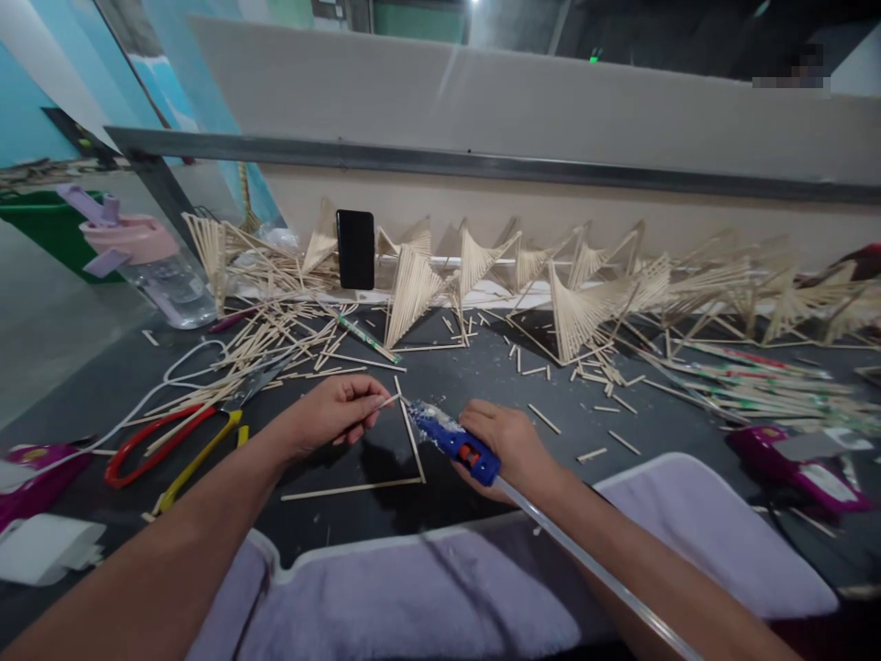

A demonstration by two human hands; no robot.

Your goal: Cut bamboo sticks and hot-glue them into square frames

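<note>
My left hand pinches a short thin wooden stick between thumb and fingertips. In my right hand is a blue hot glue gun, its nozzle close to the stick's tip; a long clear glue stick trails from its back end. Below the nozzle, a wooden stick runs down to meet another stick at a corner on the dark table. Whether the pinched stick touches the upright one I cannot tell.
Fan-shaped stick structures line the back, with a black phone propped among them. Red-and-yellow-handled scissors, loose sticks and a water bottle are at left. A purple padded cloth covers the front edge; a magenta device lies right.
</note>
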